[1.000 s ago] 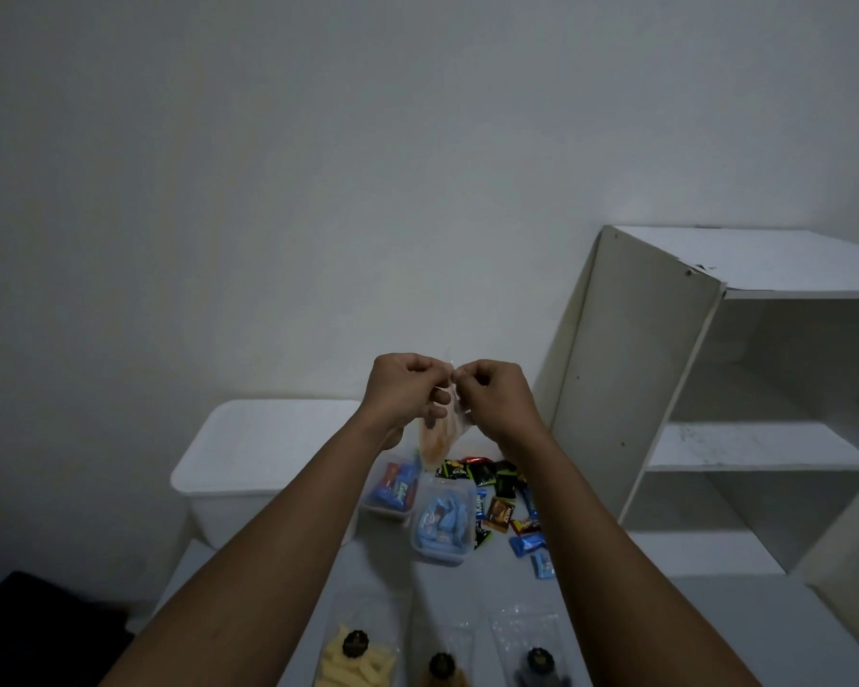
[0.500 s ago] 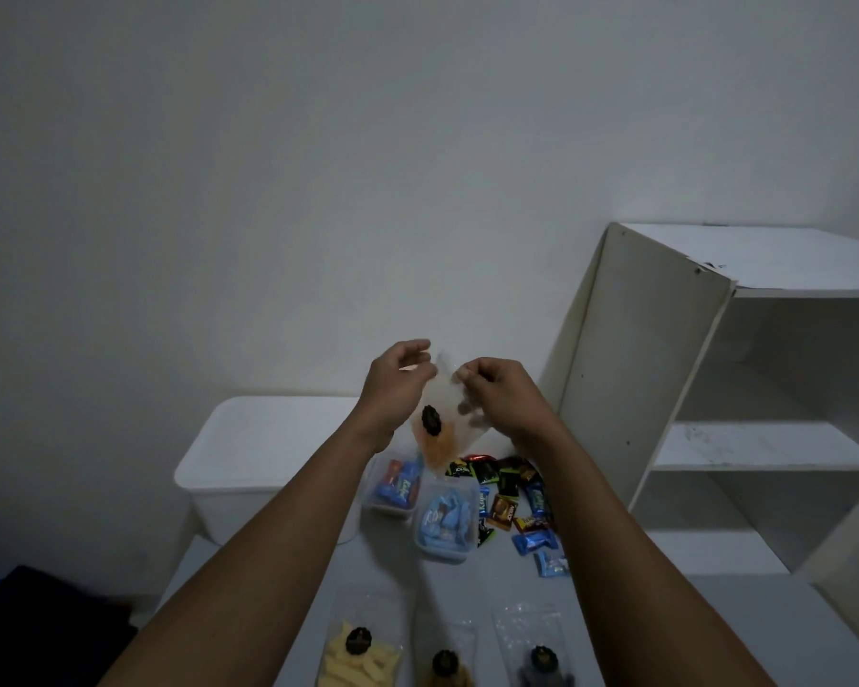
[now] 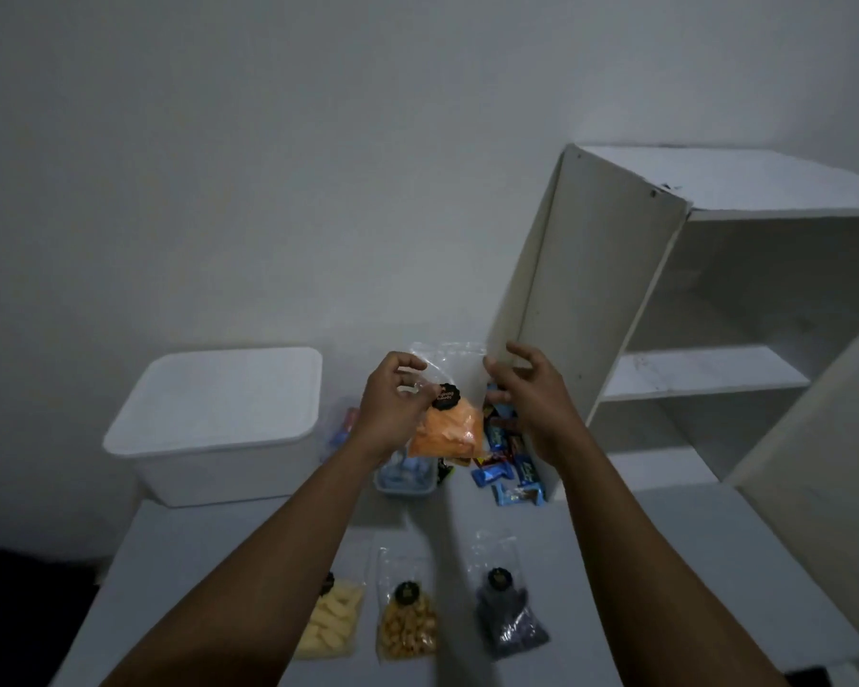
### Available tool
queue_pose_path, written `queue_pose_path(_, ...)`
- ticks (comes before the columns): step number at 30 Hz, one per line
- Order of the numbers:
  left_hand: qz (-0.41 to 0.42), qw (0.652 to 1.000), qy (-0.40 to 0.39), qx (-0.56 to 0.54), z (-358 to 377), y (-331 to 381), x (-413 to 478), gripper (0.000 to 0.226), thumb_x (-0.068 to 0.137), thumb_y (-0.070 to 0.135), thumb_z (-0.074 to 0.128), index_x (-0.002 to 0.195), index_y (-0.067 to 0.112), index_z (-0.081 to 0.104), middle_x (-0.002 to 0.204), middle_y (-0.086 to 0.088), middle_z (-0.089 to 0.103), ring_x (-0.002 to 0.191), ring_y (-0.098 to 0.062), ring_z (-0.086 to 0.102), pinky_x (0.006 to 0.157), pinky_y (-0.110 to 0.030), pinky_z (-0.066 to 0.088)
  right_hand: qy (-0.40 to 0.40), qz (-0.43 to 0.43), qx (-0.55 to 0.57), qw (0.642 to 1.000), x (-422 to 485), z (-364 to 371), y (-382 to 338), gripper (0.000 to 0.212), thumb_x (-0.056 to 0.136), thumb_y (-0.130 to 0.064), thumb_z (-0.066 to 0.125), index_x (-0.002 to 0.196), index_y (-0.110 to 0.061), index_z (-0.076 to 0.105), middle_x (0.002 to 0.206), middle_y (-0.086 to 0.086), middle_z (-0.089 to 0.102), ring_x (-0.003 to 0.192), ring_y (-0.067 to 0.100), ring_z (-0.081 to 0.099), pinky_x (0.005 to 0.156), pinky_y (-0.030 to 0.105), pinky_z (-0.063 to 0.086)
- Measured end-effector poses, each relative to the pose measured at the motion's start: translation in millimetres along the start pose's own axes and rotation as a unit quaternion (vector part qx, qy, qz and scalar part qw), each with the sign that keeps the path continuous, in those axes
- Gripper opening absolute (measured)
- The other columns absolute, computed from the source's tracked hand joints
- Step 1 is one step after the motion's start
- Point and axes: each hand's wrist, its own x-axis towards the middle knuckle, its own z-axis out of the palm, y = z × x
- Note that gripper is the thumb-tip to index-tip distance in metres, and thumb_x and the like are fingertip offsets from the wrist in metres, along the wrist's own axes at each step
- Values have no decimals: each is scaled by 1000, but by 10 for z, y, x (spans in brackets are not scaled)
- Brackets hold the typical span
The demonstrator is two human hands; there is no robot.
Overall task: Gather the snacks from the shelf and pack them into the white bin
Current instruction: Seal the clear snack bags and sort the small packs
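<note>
Your left hand has its fingers and thumb curled onto the left side of a clear zip bag of orange snack and pinches it there, so the bag hangs upright in the air above the bench, with a round black label on its front and its top edge uppermost. Your right hand sits just beside the bag's right edge with the fingers loosely curled and spread apart; the thumb tip is up against the plastic, but I cannot tell whether it has any hold on the bag. The white bin stands at the far left of the bench, to the left of your left hand and apart from the bag. To your right stands the white shelf unit, its side panel close behind your right hand. Below the bag, on the bench, lies a scatter of small wrapped candies in blue, black and brown wrappers, and just left of them a clear tub of blue packets; a second clear tub shows partly behind your left wrist. Nearer to you three more clear labelled bags lie in a row: one of pale yellow sticks, one of golden-brown round pieces and one of dark contents.
</note>
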Motion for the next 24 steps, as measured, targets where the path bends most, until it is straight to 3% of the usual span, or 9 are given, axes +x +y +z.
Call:
queue_pose_path(4, -34, 999, 34, -11, 400, -286, -48, 25, 81, 8, 77, 104, 14, 67, 99, -4, 64, 83, -10, 61, 59, -12, 51, -94, 45, -97, 990, -129, -256, 424, 65, 81, -23, 80, 135, -32, 45, 118, 3, 56, 98, 29, 67, 71, 51, 61)
queue_pose_path(6, -50, 998, 28, -4, 611, -389, -84, 32, 80, 14, 79, 109, 17, 66, 104, 1, 61, 90, -9, 61, 64, -13, 51, -116, 73, -110, 984, -108, -421, 616, 74, 78, -17, 82, 139, -32, 42, 121, 1, 55, 99, 30, 67, 74, 52, 61)
queue_pose_path(9, -87, 993, -68, 26, 902, -587, -159, 52, 79, 17, 80, 126, 26, 58, 120, 9, 56, 106, -17, 62, 69, -21, 54, -106, 98, -108, 984, -50, -740, 905, 83, 75, -10, 83, 144, -28, 41, 129, 0, 52, 104, 25, 63, 75, 48, 62)
queue_pose_path(13, -185, 960, -207, 41, 1330, -1013, -395, 92, 74, 0, 80, 147, 31, 35, 133, 6, 43, 95, -23, 68, 62, -25, 55, -93, 162, -108, 976, -42, -1214, 1430, 83, 73, -7, 84, 143, -25, 43, 126, 5, 54, 99, 26, 66, 78, 48, 61)
queue_pose_path(15, -215, 952, -205, 73, 1553, -1222, -532, 94, 69, 1, 85, 146, 27, 37, 131, -2, 47, 91, -19, 67, 65, -26, 58, -96, 201, -124, 967, -67, -1420, 1732, 82, 73, -8, 84, 141, -25, 43, 121, 6, 56, 96, 28, 67, 76, 48, 61)
queue_pose_path(19, -237, 935, -193, 178, 1916, -1583, -826, 88, 65, 14, 91, 141, 16, 46, 130, -12, 53, 106, -26, 63, 83, -31, 57, -105, 249, -165, 949, -124, -1757, 2226, 79, 71, -9, 86, 137, -22, 44, 121, 10, 55, 95, 24, 64, 68, 41, 62)
queue_pose_path(24, -240, 904, -223, 276, 2268, -1847, -1061, 93, 67, 18, 90, 145, 11, 40, 139, -13, 43, 117, -28, 56, 93, -27, 46, -153, 259, -264, 917, -66, -1984, 2736, 80, 64, -15, 90, 132, -16, 47, 113, 9, 61, 92, 22, 65, 86, 46, 56)
